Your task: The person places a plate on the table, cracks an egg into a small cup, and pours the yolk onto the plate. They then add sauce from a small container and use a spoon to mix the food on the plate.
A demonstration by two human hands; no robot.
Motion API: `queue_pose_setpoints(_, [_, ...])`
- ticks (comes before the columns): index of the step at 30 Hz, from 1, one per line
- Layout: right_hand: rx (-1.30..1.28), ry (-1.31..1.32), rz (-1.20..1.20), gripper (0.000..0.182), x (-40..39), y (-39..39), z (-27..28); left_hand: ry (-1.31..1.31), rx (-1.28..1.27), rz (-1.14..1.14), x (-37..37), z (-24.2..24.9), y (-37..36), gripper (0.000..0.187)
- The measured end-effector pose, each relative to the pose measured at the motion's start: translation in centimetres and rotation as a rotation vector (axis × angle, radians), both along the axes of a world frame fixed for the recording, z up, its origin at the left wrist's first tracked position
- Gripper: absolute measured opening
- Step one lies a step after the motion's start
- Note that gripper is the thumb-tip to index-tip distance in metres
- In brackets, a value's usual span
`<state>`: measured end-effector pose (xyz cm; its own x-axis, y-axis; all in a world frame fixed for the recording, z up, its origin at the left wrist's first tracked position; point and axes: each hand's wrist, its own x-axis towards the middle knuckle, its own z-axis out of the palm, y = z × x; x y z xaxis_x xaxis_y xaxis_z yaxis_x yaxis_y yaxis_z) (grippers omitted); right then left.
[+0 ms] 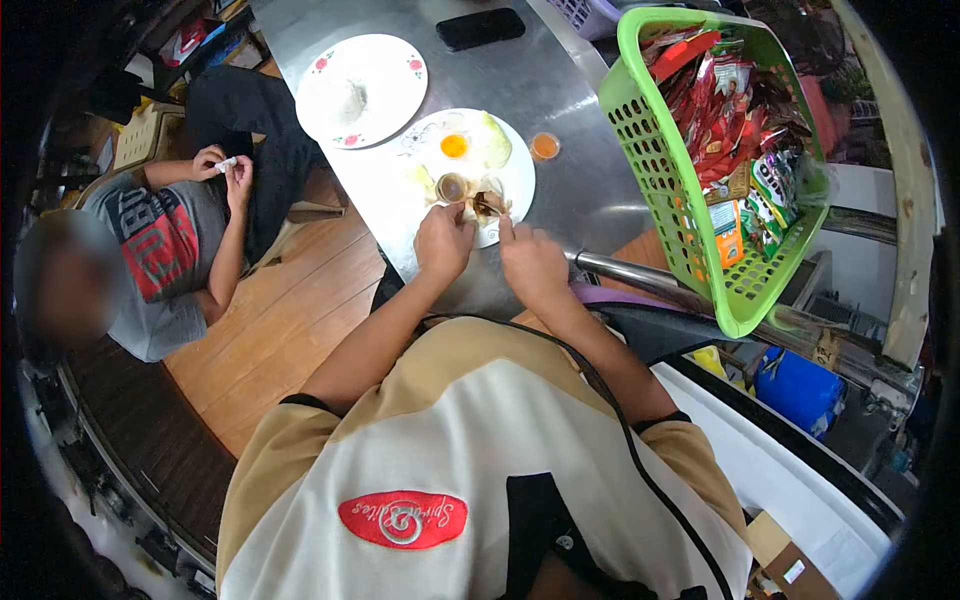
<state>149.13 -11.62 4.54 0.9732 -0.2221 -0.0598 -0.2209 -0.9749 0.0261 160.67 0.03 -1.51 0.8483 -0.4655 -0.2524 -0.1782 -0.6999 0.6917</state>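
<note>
On the metal table, a white plate [520,200] holds a fried egg with an orange yolk [454,146], a pale green piece of food [494,142], a small round cup [452,187] and a brown food piece [487,204]. My left hand [444,243] is at the plate's near edge, just below the cup, its fingers closed on something too small to make out. Close by on the right, my right hand [534,262] has its fingers curled beside the brown piece; what it grips is hidden.
A second plate [400,70] bears white rice. Beyond lies a black phone [480,30]. An orange-filled cup [545,146] stands right of the plates. A green basket [650,160] of packets is at the right. Another person [170,240] sits at the left.
</note>
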Motion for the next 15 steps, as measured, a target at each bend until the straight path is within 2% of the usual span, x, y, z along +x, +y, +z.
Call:
queue_pose_setpoints(4, [-0.029,-0.03,0.003,0.029,0.8,1.2,0.2,-0.021,-0.043,0.012,-0.2,-0.3,0.0,0.032])
queue_pose_setpoints(6, [-0.119,0.001,0.077,0.028,1.4,1.4,0.8,-0.009,-0.03,0.008,-0.1,0.1,-0.2,0.031])
queue_pose_setpoints(10, [-0.035,0.034,0.137,0.024,2.1,0.2,1.5,0.046,0.052,-0.021,-0.2,0.4,-0.4,0.029])
queue_pose_setpoints(12, [0.079,0.122,-0.024,0.013,2.4,-1.2,1.5,0.022,0.059,-0.023,-0.1,0.0,-0.4,0.029])
queue_pose_setpoints(13, [0.077,0.122,-0.024,0.013,2.2,-1.9,1.7,0.014,0.044,-0.021,-0.2,0.0,-0.4,0.029])
queue_pose_setpoints(15, [0.205,0.059,0.032,0.027,2.0,-3.3,2.2,-0.001,0.026,-0.025,0.1,-0.1,-0.4,0.029])
